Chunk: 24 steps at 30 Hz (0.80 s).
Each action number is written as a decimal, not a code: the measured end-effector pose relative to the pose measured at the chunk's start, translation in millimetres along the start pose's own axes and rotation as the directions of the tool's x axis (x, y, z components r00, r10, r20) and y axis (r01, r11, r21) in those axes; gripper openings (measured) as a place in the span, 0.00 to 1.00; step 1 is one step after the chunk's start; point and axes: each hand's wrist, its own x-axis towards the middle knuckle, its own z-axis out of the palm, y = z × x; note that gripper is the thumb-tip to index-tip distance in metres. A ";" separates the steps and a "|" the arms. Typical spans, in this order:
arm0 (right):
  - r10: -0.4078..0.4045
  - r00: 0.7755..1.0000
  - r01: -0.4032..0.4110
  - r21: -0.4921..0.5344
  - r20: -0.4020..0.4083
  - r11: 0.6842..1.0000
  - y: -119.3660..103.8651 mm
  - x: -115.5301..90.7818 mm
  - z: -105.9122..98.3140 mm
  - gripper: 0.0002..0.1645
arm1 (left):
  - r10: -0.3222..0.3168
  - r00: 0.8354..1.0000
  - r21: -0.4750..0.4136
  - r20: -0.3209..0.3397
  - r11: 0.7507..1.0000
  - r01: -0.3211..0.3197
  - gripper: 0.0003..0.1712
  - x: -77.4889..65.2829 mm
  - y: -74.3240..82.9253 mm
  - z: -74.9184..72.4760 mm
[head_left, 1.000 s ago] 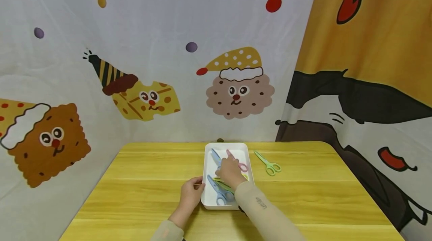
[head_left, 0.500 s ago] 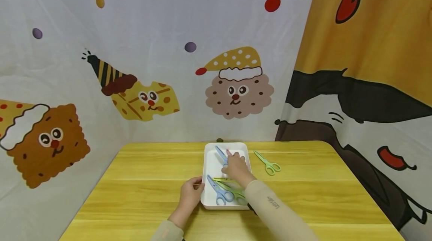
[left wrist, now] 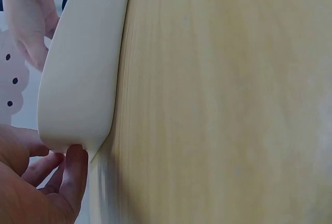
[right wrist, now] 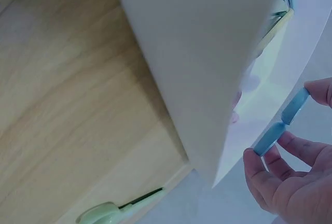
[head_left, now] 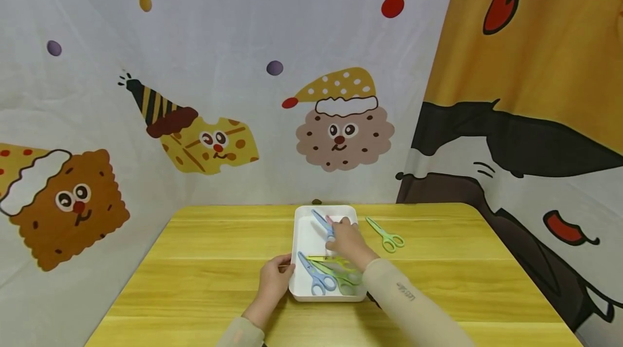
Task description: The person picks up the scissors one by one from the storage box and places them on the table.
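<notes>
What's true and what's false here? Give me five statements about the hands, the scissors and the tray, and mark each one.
1. The right hand holds blue scissors. True.
2. The left hand touches the tray. True.
3. The scissors outside the tray lie to its left. False: those green scissors lie to its right.
4. Yellow scissors lie in the tray. True.
5. The tray is black. False: it is white.
</notes>
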 end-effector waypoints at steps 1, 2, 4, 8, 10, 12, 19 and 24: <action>-0.004 1.000 0.004 -0.005 0.004 1.000 0.6 -0.5 -1.1 0.39 | -0.001 1.000 -0.002 0.001 1.000 0.001 0.15 0.1 0.0 -0.1; -0.010 1.000 0.010 -0.013 0.006 1.000 1.4 -1.1 -2.0 0.38 | 0.000 1.000 -0.003 0.001 1.000 0.000 0.15 0.3 -0.2 0.0; -0.022 1.000 0.023 -0.022 0.009 1.000 3.2 -2.1 -3.6 0.36 | 0.004 1.000 -0.001 0.000 1.000 -0.004 0.15 0.5 -0.5 0.0; -0.048 0.999 0.048 -0.023 -0.003 0.999 8.0 -4.4 -6.4 0.32 | 0.011 1.000 0.001 0.000 1.000 -0.011 0.14 0.3 -0.5 -0.4; -0.057 0.998 0.057 -0.021 -0.006 0.998 10.8 -5.5 -7.7 0.31 | 0.014 1.000 0.001 0.003 1.000 -0.014 0.15 0.0 -0.2 -0.9; -0.060 0.998 0.060 -0.017 -0.003 0.998 13.1 -6.8 -9.3 0.31 | 0.010 1.000 -0.001 0.005 1.000 -0.010 0.15 -0.3 0.5 -1.2; -0.070 0.998 0.070 -0.037 -0.009 0.997 20.2 -9.0 -13.9 0.34 | 0.001 1.000 -0.003 -0.001 1.000 -0.001 0.14 0.4 1.9 -0.5; -0.063 0.998 0.062 -0.062 -0.011 0.996 27.2 -7.1 -14.8 0.32 | -0.011 1.000 -0.003 0.005 1.000 0.011 0.15 -0.1 2.0 -0.6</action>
